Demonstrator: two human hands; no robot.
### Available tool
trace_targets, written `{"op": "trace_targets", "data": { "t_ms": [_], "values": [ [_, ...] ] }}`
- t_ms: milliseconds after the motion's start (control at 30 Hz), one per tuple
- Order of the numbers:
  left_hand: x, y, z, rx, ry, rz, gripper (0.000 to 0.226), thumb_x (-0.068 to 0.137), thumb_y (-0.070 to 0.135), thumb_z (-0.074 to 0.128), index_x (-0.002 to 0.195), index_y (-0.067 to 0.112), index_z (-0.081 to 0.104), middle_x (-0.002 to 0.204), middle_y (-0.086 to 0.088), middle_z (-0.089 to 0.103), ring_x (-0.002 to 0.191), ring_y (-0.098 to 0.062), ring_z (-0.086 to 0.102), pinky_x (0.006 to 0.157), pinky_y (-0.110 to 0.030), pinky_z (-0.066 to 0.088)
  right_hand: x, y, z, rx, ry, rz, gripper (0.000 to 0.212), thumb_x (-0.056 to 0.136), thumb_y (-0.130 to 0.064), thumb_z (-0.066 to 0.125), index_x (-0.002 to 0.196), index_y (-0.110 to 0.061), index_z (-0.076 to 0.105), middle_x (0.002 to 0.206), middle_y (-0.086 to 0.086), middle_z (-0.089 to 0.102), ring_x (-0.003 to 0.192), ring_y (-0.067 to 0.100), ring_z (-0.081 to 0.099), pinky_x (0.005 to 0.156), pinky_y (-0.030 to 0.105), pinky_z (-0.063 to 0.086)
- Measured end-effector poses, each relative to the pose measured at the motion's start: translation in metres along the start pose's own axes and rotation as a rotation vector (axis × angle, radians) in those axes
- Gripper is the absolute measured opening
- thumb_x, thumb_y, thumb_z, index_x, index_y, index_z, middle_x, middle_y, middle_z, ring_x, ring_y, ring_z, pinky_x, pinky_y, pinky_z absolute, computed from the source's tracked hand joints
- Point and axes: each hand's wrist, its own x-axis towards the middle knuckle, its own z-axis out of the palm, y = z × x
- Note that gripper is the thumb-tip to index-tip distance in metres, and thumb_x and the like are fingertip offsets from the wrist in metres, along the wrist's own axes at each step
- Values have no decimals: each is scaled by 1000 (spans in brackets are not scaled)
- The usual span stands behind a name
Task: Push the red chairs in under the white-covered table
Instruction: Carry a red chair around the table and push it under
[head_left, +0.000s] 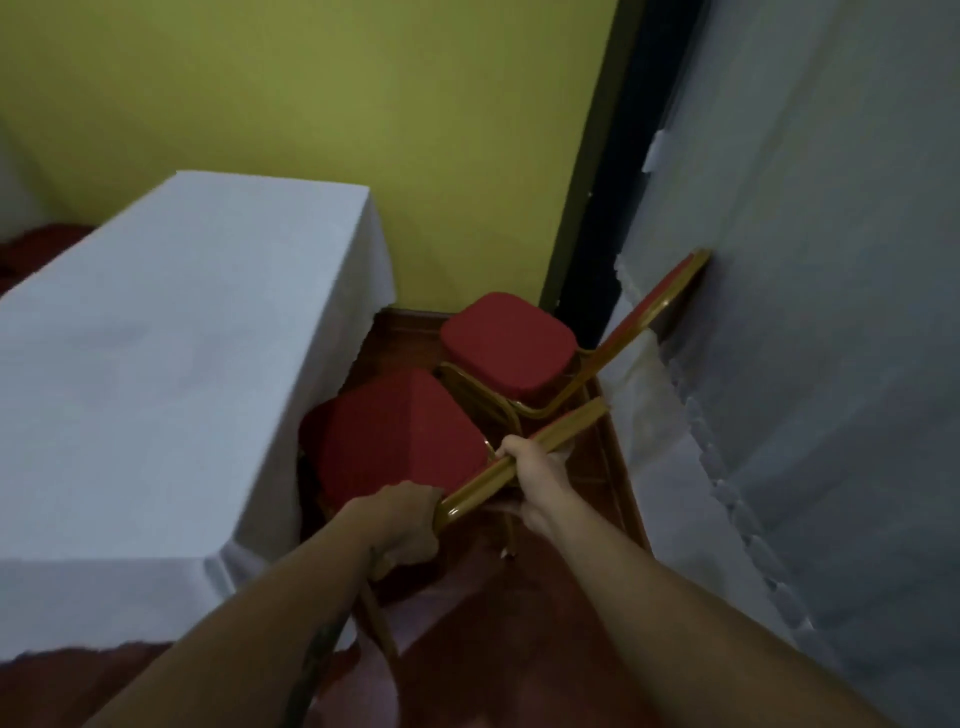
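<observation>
The white-covered table (156, 332) fills the left side. A near red chair (400, 431) with a gold frame stands at the table's right edge, its seat partly under the hanging cloth. My left hand (405, 525) grips the near corner of its backrest top rail. My right hand (530, 462) holds the same rail further along. A second red chair (509, 345) stands beyond it, out from the table, its backrest leaning against the white drape on the right.
A yellow-green wall (363, 104) closes the far end. A white draped cloth (805, 364) hangs along the right side, leaving a narrow aisle of dark red floor (519, 623). A dark vertical gap (602, 208) lies between wall and drape.
</observation>
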Motion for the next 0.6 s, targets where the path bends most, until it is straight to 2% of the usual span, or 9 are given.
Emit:
{"op": "trace_targets", "data": {
  "t_ms": [133, 233, 400, 500, 600],
  "values": [
    [-8, 42, 15, -90, 73, -141, 51, 86, 16, 60, 136, 26, 59, 128, -7, 67, 114, -30, 68, 91, -37, 57, 16, -12, -24, -65, -114, 39, 88, 80, -3, 62, 153, -24, 15, 93, 13, 60, 82, 29, 67, 66, 56, 63],
    [-8, 76, 27, -157, 115, -210, 52, 87, 17, 60, 139, 24, 58, 132, -8, 65, 116, -31, 67, 93, -37, 57, 28, -25, -47, -125, -185, 57, 78, 81, -2, 62, 147, -19, 23, 86, 12, 59, 75, 27, 66, 68, 60, 62],
    [-1, 112, 36, -286, 101, -314, 55, 88, 20, 63, 142, 21, 53, 133, -10, 61, 118, -31, 63, 100, -43, 55, 50, -45, -67, -222, -331, 123, 76, 79, -4, 64, 147, -16, 32, 85, 15, 57, 75, 30, 65, 65, 61, 61],
    [3, 119, 35, -343, 122, -343, 52, 90, 20, 62, 141, 20, 54, 132, -10, 61, 117, -30, 64, 100, -44, 55, 57, -56, -64, -298, -425, 167, 67, 71, -10, 66, 132, -16, 41, 83, 16, 59, 78, 34, 66, 59, 54, 61],
    [8, 120, 28, -380, 122, -359, 53, 93, 22, 61, 145, 20, 51, 134, -10, 60, 119, -30, 62, 102, -44, 53, 68, -65, -56, -378, -480, 160, 44, 79, -9, 63, 120, -9, 47, 78, 14, 59, 79, 34, 66, 57, 52, 61]
  ]
}}
